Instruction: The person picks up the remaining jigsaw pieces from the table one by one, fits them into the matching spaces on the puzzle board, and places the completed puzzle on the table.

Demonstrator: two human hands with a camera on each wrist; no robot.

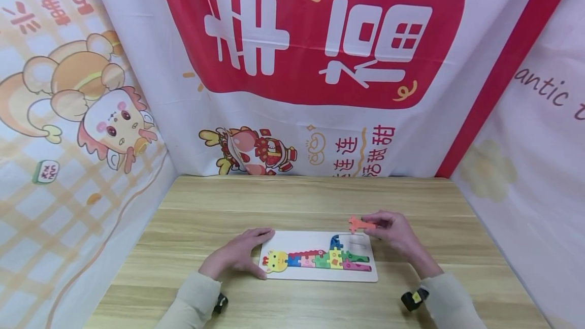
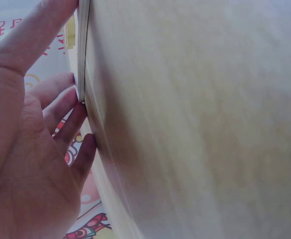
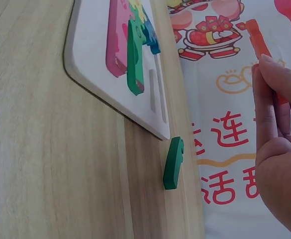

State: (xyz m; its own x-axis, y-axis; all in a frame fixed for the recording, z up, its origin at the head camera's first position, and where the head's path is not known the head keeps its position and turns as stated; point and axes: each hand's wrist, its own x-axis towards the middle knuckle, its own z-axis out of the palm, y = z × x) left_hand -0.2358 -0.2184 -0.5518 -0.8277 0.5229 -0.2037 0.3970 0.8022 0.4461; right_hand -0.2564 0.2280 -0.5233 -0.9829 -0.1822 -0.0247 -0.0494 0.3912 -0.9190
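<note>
A white giraffe puzzle board (image 1: 320, 274) lies flat on the table, with colourful interlocking pieces set along its middle. My left hand (image 1: 239, 252) rests at the board's left end, thumb by the near corner and fingers by the far one. Seen from the left wrist, the fairly straight fingers (image 2: 60, 107) touch the board's edge (image 2: 83, 55). Above the board's far right corner, my right hand (image 1: 395, 230) pinches an orange puzzle piece (image 1: 360, 224) between thumb and fingers. Bare recesses (image 3: 158, 94) show beside the green leg piece (image 3: 135, 59).
A loose dark green puzzle piece (image 3: 173, 163) lies on the table just off the board's corner in the right wrist view; I cannot make it out in the head view. The wooden table (image 1: 292, 202) meets a printed cloth (image 1: 315, 116) at the back, with cloths on both sides.
</note>
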